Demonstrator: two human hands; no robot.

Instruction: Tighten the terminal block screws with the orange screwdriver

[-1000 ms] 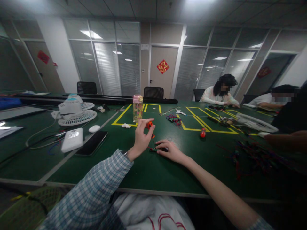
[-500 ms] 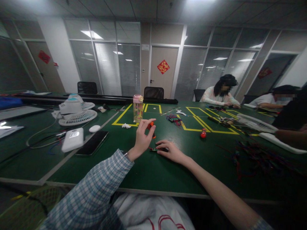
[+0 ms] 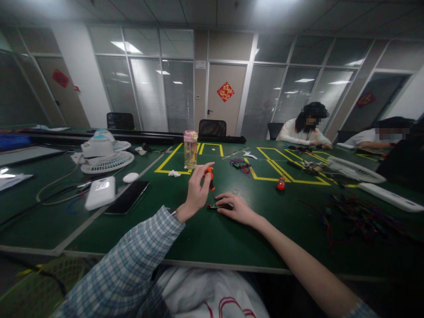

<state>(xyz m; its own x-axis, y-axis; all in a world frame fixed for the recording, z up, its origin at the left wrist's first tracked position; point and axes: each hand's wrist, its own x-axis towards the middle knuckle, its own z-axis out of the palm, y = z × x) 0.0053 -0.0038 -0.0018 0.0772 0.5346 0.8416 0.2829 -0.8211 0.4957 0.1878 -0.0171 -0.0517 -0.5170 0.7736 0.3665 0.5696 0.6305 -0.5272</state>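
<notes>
My left hand (image 3: 198,190) is closed round the handle of an orange and black screwdriver (image 3: 212,183), its index finger resting near the top. The screwdriver stands almost upright, with its shaft reaching down to a small green circuit board (image 3: 213,206) on the table. From the other side, my right hand (image 3: 236,209) grips the board with its fingertips, covering part of it. A bit of red wire shows at the board's left edge.
A pink-lidded bottle (image 3: 191,150) stands beyond my hands. To the left lie a phone (image 3: 127,198), a white power bank (image 3: 100,193) and a fan (image 3: 107,161). On the right are a red screwdriver (image 3: 281,183) and tangled wires (image 3: 357,216). Co-workers sit across the table.
My left fingers have shifted slightly on the screwdriver handle. At the right edge, another person's arm has drawn back from the white fan part. My right hand looks unmoved.
</notes>
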